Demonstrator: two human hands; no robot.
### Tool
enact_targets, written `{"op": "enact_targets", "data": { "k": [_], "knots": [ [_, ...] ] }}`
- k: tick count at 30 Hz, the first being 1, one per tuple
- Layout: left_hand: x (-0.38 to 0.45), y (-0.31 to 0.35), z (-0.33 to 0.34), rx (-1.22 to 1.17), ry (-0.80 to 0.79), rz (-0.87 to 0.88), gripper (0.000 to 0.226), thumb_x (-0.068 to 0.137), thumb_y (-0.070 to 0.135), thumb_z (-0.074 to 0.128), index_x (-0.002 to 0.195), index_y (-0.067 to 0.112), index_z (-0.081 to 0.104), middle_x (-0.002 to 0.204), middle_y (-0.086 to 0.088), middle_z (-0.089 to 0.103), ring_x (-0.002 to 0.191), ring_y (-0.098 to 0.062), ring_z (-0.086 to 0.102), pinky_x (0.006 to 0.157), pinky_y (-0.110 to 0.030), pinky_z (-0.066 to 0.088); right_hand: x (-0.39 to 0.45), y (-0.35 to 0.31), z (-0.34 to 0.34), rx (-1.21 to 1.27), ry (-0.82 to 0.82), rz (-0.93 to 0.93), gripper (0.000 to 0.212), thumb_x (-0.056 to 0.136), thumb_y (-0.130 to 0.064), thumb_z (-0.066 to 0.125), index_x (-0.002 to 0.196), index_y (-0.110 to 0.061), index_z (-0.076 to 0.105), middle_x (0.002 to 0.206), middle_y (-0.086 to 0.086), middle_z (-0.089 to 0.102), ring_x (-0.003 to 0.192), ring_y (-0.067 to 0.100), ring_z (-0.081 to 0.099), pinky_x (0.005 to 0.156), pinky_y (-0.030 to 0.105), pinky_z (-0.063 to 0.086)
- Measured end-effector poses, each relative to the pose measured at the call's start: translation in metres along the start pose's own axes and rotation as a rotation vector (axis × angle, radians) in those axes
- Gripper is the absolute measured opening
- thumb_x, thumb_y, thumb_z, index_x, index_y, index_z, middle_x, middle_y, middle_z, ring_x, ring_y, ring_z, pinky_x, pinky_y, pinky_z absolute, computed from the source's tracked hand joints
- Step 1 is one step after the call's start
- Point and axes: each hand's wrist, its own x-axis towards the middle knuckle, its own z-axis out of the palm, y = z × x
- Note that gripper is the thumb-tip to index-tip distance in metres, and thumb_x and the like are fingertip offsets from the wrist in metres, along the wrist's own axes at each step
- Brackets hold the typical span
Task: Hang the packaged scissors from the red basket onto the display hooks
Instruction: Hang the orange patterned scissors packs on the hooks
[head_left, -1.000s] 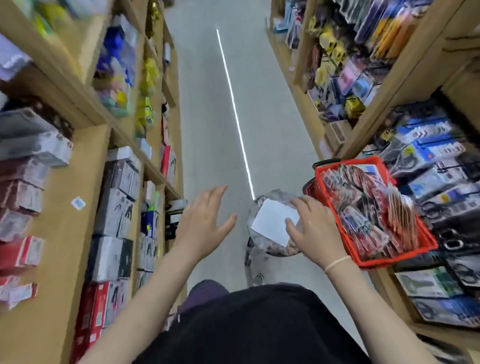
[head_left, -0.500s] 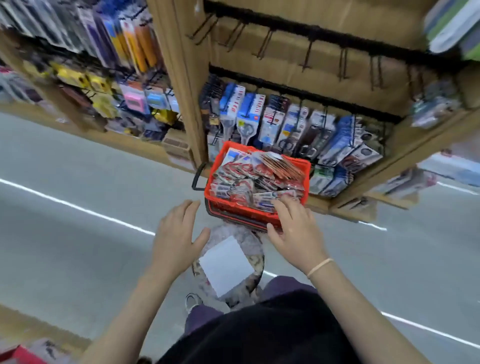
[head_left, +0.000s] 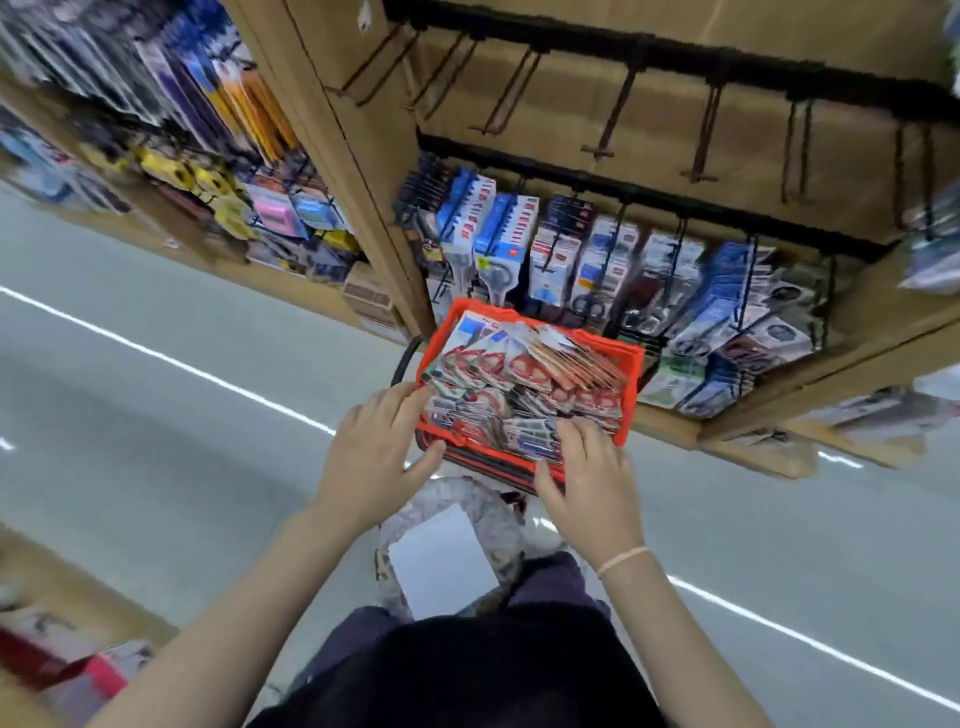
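The red basket (head_left: 631, 395) sits just in front of me, against the wooden shelf's lower edge, heaped with several red-and-white packaged scissors (head_left: 524, 374). My left hand (head_left: 374, 457) is at its near left corner, fingers over the rim onto the packs and thumb under the rim. Spread flat on the packs at the near right lies my right hand (head_left: 592, 483), thumb outside the basket's front wall. Above, a black rail carries bare display hooks (head_left: 608, 119). The rail below it holds hanging scissors packs (head_left: 597, 260).
A round stool (head_left: 498, 519) with a white sheet (head_left: 441, 561) on it stands between my knees and the basket. A wooden upright (head_left: 363, 171) separates this bay from a bay of colourful stationery (head_left: 218, 156) on the left. Grey aisle floor runs behind.
My view has turned from the aisle to the shelf. My left hand moved from open air onto the basket's left corner. My right hand shifted further onto the packs.
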Motion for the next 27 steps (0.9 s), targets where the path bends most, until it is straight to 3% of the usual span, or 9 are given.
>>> {"op": "enact_targets", "data": {
  "k": [4, 10, 13, 17, 22, 27],
  "knots": [
    [0.022, 0.034, -0.005, 0.052, -0.006, -0.038, 0.059, 0.095, 0.049, 0.043, 0.135, 0.009, 0.059, 0.133, -0.015, 0.063, 0.116, -0.035, 0.063, 0.092, -0.049, 0.054, 0.029, 0.035, -0.012, 0.052, -0.007, -0.068, 0.053, 0.09, -0.041, 0.045, 0.132, -0.011, 0.057, 0.13, 0.012, 0.061, 0.116, 0.035, 0.06, 0.094, 0.049, 0.051],
    [0.067, 0.055, 0.009, 0.068, -0.077, 0.011, 0.06, 0.096, 0.051, 0.043, 0.136, 0.008, 0.059, 0.134, -0.013, 0.062, 0.116, -0.035, 0.063, 0.091, -0.049, 0.054, 0.061, 0.077, -0.021, 0.115, -0.011, 0.025, 0.058, 0.091, -0.045, 0.038, 0.138, -0.015, 0.054, 0.136, 0.009, 0.057, 0.124, 0.032, 0.055, 0.102, 0.049, 0.045],
    [0.093, 0.057, 0.016, 0.059, -0.08, 0.066, 0.061, 0.096, 0.051, 0.044, 0.138, 0.009, 0.057, 0.136, -0.013, 0.061, 0.118, -0.034, 0.062, 0.091, -0.049, 0.053, 0.077, 0.09, -0.018, 0.152, -0.033, 0.064, 0.051, 0.094, -0.04, 0.049, 0.14, -0.018, 0.051, 0.14, 0.007, 0.053, 0.128, 0.029, 0.05, 0.108, 0.046, 0.038],
    [0.131, 0.041, 0.037, 0.038, -0.081, 0.176, 0.059, 0.095, 0.05, 0.046, 0.133, 0.008, 0.061, 0.133, -0.013, 0.063, 0.116, -0.034, 0.063, 0.088, -0.047, 0.054, 0.103, 0.091, -0.008, 0.104, -0.013, 0.103, 0.047, 0.095, -0.037, 0.055, 0.137, -0.016, 0.052, 0.134, 0.007, 0.056, 0.123, 0.03, 0.052, 0.103, 0.045, 0.039],
    [0.208, 0.0, 0.087, 0.059, -0.27, 0.357, 0.062, 0.094, 0.053, 0.043, 0.138, 0.012, 0.058, 0.138, -0.01, 0.06, 0.122, -0.033, 0.06, 0.094, -0.049, 0.054, 0.12, 0.102, 0.025, 0.079, 0.074, 0.324, 0.051, 0.093, -0.038, 0.06, 0.137, -0.012, 0.052, 0.135, 0.012, 0.055, 0.123, 0.034, 0.052, 0.101, 0.048, 0.042],
    [0.272, -0.045, 0.144, 0.049, -0.392, 0.39, 0.075, 0.091, 0.061, 0.034, 0.144, 0.012, 0.055, 0.146, -0.013, 0.056, 0.127, -0.037, 0.058, 0.099, -0.051, 0.051, 0.137, 0.09, 0.087, 0.085, 0.042, 0.469, 0.06, 0.09, -0.047, 0.049, 0.136, -0.009, 0.053, 0.129, 0.015, 0.059, 0.116, 0.037, 0.06, 0.093, 0.049, 0.049]
  ]
}}
